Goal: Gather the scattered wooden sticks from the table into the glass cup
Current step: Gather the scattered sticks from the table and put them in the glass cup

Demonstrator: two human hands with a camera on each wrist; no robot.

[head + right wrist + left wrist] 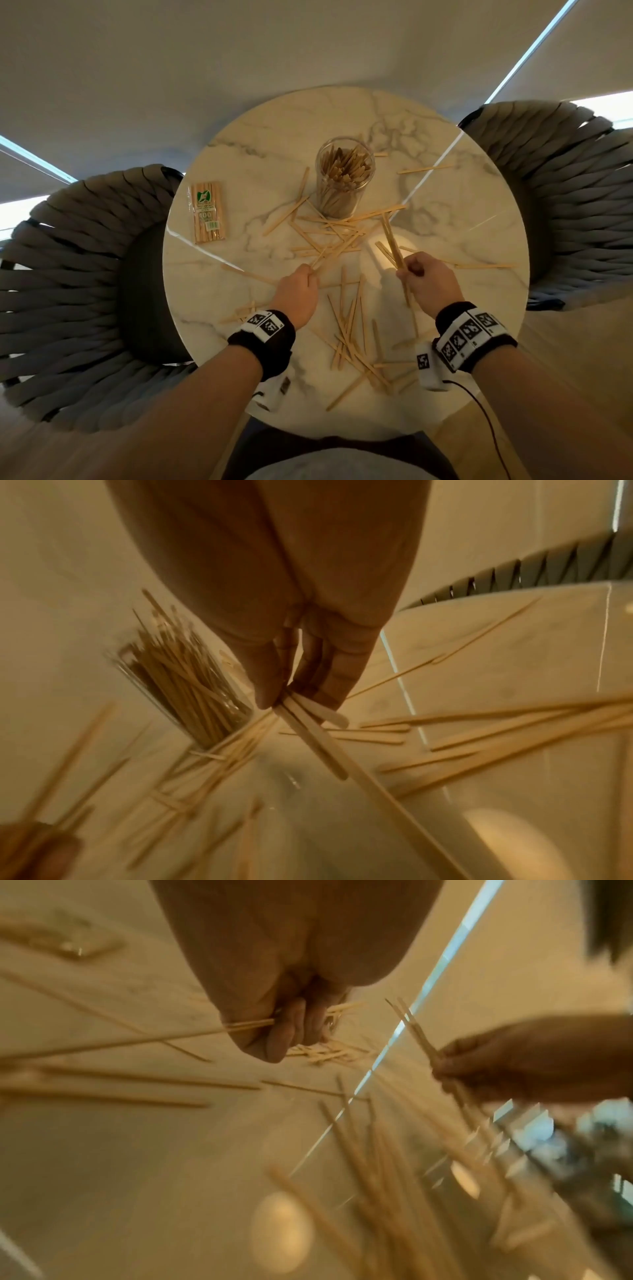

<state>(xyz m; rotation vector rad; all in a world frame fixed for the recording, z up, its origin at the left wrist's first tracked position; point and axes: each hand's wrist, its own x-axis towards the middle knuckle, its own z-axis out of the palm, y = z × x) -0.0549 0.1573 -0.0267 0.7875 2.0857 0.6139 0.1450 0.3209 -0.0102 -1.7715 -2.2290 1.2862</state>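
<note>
A glass cup full of upright wooden sticks stands at the far middle of the round marble table. Loose wooden sticks lie in a tangle in front of the cup, and more sticks lie between my wrists. My left hand pinches a few thin sticks at the near edge of the tangle. My right hand grips a small bundle of sticks that points toward the cup.
A sealed packet of sticks lies on the table's left side. Woven grey chairs stand to the left and to the right of the table. Single sticks lie near the right rim and beyond the cup.
</note>
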